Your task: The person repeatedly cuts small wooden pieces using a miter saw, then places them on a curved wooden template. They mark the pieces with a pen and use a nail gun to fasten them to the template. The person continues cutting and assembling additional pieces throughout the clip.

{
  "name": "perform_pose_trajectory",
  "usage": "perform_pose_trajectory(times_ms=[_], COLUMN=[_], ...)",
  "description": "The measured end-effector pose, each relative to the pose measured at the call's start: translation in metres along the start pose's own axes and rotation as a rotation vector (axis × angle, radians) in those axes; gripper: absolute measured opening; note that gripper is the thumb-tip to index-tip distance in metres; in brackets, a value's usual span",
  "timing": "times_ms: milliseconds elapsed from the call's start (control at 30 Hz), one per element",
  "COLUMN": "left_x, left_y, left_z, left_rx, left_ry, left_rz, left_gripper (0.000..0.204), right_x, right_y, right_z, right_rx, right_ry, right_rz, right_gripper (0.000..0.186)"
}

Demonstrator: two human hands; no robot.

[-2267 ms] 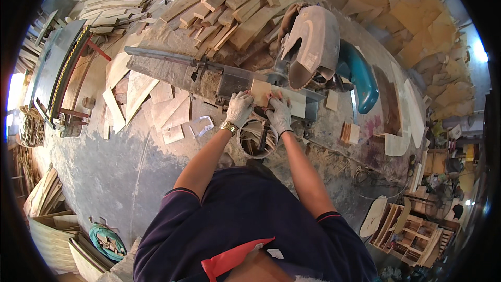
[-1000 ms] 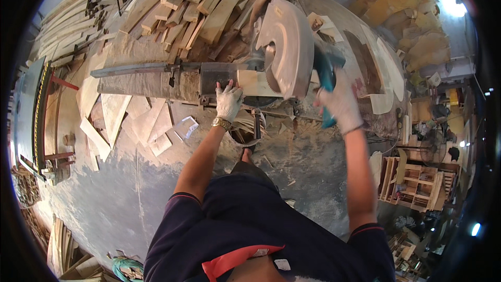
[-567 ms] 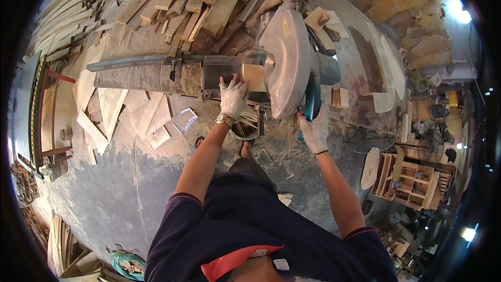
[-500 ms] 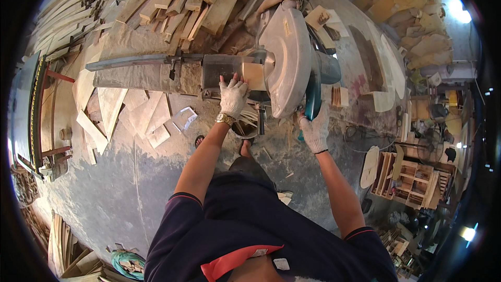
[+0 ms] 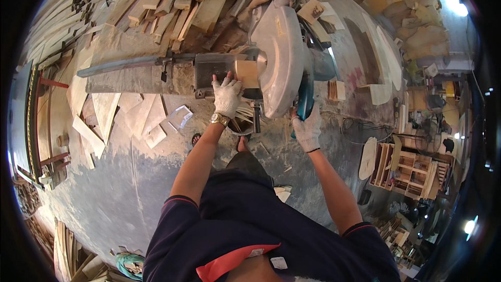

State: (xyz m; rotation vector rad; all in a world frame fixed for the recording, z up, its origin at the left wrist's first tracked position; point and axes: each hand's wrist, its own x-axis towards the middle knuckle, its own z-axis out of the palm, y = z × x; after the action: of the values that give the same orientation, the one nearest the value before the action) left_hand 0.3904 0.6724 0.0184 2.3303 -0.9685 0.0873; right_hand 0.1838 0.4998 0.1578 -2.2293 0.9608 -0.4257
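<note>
A miter saw with a broad grey blade guard [image 5: 279,57] stands before me. On its dark base [image 5: 209,70] lies a pale wood block [image 5: 247,73], close to the left of the guard. My left hand [image 5: 228,96], in a white glove with bare fingertips, lies at the base's near edge. Its fingers are stretched out and apart, the rightmost at the block's near left corner. My right hand [image 5: 307,128], also gloved, is closed around the lower end of the saw's teal handle [image 5: 308,94]. The guard hides the blade.
Wood offcuts [image 5: 193,0] are heaped behind the saw. A long metal fence [image 5: 120,64] runs left from the base. Thin boards [image 5: 107,109] and a white frame-shaped piece [image 5: 181,117] lie at left. A bucket of wood strips [image 5: 241,125] stands below the saw, near my feet.
The whole view has shifted slightly, so the saw and bench appear a little further left. Both hands keep their places at the saw, with no clear movement of the block.
</note>
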Motion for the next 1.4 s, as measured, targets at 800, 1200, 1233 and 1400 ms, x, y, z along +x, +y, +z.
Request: perform_pose_trajectory(times_ms=[800,1200,1233,1400], left_x=[0.001,0.005,0.005,0.010], left_y=[-0.007,-0.032,-0.037,0.010], left_z=[-0.004,-0.031,-0.041,-0.037], left_rx=[0.068,0.022,0.101,0.152], left_ry=[-0.140,-0.113,-0.186,-0.048], left_rz=[0.007,0.100,0.104,-0.100], left_gripper=[0.041,0.020,0.038,0.100], right_x=[-0.018,0.043,0.061,0.150], right_y=[0.019,-0.117,-0.133,-0.190], right_z=[0.028,-0.097,-0.116,-0.160], right_rx=[0.002,0.023,0.087,0.117], right_ry=[0.006,-0.192,-0.222,-0.519], right_rz=[-0.013,-0.123,-0.204,-0.247], right_gripper=[0.064,0.056,0.052,0.034])
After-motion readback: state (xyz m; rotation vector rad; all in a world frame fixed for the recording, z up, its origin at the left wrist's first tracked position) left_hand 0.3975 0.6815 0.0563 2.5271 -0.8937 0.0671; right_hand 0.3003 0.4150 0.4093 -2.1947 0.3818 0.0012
